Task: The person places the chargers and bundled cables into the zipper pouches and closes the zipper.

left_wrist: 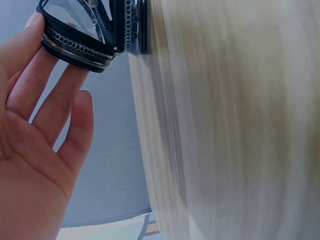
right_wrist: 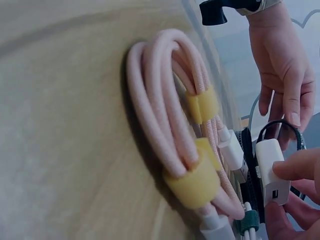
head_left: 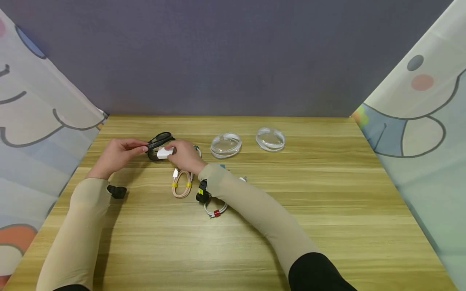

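At the table's left, my left hand [head_left: 115, 157] pinches the rim of a round clear zip case with black edging [head_left: 159, 139]. The left wrist view shows that case [left_wrist: 75, 47] unzipped, its lid lifted from its base; the left hand [left_wrist: 42, 135] has thumb and fingers on the rim. My right hand [head_left: 186, 155] pinches a white USB charger [head_left: 165, 152] at the case's near side. Its USB port faces the camera in the right wrist view, where the charger [right_wrist: 272, 167] sits between thumb and fingers. Whether it touches the case's base cannot be told.
A pink cable coil [head_left: 182, 184] with yellow straps lies nearer me. A white cable [head_left: 216, 212] with a red strap is partly under my right forearm. Two round clear cases with white edging [head_left: 225, 145] stand to the right. A green strap [right_wrist: 249, 222] binds another white cable.
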A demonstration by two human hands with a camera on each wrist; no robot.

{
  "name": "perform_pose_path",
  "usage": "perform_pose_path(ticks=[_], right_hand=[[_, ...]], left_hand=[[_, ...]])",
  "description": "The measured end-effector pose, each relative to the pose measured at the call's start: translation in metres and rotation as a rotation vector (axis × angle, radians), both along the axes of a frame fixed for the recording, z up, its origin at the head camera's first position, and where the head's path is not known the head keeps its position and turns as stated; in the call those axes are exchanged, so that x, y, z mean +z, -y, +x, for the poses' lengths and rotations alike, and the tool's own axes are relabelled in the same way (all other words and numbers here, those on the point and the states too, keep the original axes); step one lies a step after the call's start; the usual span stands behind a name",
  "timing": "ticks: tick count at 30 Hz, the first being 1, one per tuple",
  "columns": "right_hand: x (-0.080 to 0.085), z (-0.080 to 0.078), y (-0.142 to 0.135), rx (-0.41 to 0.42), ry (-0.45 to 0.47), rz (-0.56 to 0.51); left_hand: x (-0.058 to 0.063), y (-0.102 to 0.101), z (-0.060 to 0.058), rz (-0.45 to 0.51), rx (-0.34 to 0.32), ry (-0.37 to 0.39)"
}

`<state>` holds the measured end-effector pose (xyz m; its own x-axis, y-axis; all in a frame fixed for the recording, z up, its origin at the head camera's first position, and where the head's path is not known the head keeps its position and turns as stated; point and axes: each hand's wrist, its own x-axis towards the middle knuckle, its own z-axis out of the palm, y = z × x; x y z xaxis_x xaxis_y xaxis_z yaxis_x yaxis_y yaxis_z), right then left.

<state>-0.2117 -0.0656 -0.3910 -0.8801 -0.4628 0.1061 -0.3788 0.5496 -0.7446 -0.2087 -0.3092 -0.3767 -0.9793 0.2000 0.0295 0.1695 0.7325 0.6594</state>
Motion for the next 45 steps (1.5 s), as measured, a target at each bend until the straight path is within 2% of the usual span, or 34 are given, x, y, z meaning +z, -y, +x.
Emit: perform_pose_path(ticks=[11,16,22,32,37,41,45], right_hand=[[-0.007,-0.006,0.005,-0.109,-0.026,0.062],[-0.01,-0.008,0.006,-0.168,-0.063,0.076],[-0.011,-0.011,0.006,-0.227,-0.064,0.076],[-0.008,-0.013,0.002,-0.13,-0.018,0.079],[-0.005,-0.016,-0.002,-0.045,0.004,0.091],[-0.004,-0.018,-0.001,0.028,0.011,0.156],[-0.002,-0.02,0.0,0.084,-0.001,0.264]], left_hand=[[0.001,-0.001,0.001,0.011,-0.002,0.04],[0.0,-0.001,0.0,0.003,-0.003,0.038],[0.0,-0.001,-0.001,-0.006,-0.005,0.035],[0.001,0.0,-0.001,0.003,-0.001,0.06],[0.002,0.001,0.0,-0.006,0.001,0.061],[0.002,0.001,0.0,-0.002,-0.004,0.051],[0.001,0.0,0.0,0.009,-0.007,0.043]])
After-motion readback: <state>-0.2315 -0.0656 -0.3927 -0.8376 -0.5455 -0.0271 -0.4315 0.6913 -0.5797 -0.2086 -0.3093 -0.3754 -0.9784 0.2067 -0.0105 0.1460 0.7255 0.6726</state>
